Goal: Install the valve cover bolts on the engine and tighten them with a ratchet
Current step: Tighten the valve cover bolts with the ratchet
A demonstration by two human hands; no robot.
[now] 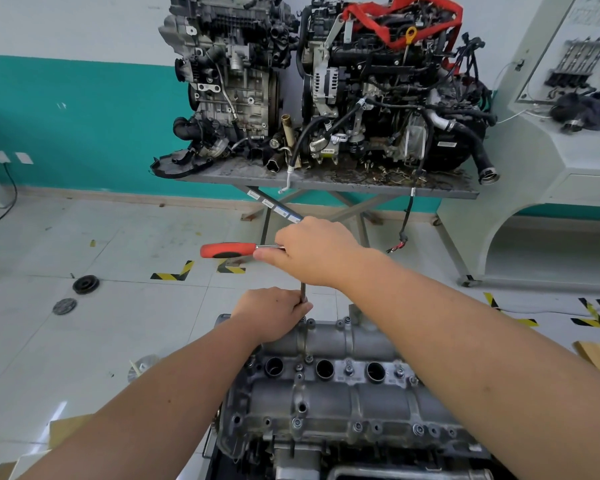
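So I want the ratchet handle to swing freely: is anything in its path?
Nothing visible blocks it. The ratchet handle sticks out left of the right hand, high above the valve cover, over open floor. The left hand steadies the extension lower down, below the swing.

Beyond the near engine (340, 403), the grey counter (458, 192) carries two more engines (326, 81) side by side, while two dark discs (85, 284) lie on the tiled floor (118, 323) to its left.
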